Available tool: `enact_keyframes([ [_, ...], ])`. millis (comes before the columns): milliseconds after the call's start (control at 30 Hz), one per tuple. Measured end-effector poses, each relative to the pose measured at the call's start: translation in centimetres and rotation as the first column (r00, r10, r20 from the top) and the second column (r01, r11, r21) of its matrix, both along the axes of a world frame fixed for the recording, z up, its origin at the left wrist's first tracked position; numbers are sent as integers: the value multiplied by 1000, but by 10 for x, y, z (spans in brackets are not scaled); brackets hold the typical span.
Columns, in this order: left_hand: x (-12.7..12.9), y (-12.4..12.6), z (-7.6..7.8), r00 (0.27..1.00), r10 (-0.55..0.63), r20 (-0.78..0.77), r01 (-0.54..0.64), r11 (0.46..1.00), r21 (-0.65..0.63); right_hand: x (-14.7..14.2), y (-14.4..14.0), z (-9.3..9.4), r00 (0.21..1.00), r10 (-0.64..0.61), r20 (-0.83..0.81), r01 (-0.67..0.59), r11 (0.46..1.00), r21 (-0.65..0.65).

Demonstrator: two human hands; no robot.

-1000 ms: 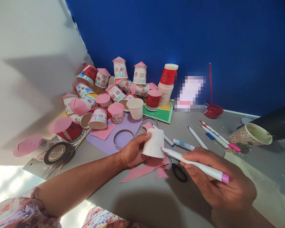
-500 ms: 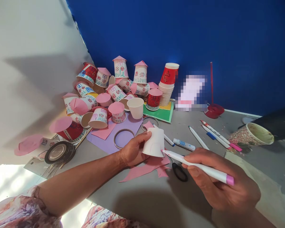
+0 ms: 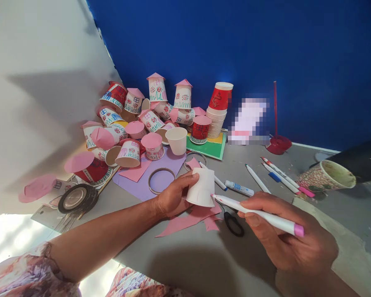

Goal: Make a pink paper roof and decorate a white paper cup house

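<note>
Left fingers (image 3: 189, 180) grasp an inverted white paper cup (image 3: 202, 187) right of the purple sheet (image 3: 135, 189); right fingers (image 3: 261, 201) grip a pink-ended marker (image 3: 266, 216) at the cup's wall; beyond the sheet, nested paper cups (image 3: 217, 119) stand stacked

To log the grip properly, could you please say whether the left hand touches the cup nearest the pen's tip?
Touching: the head view shows the left hand gripping the cup, its thumb lying against the side.

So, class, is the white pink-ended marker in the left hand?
No, the right hand holds the marker, while the left hand holds a white paper cup.
</note>
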State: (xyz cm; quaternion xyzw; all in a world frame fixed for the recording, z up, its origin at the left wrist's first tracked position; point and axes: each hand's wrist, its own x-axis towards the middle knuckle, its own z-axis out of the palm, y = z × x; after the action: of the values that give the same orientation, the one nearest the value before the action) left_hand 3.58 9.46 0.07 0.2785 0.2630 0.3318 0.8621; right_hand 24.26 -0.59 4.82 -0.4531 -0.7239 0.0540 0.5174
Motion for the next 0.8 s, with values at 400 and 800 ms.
enact_keyframes([
  [400,2,-1,2,999,12,-52,-11,1000,14,-1,1,1,999,-19,26,19,999,27],
  [800,2,-2,-2,999,-8,-50,13,996,89,-1,1,1,1000,10,19,-11,1000,20],
])
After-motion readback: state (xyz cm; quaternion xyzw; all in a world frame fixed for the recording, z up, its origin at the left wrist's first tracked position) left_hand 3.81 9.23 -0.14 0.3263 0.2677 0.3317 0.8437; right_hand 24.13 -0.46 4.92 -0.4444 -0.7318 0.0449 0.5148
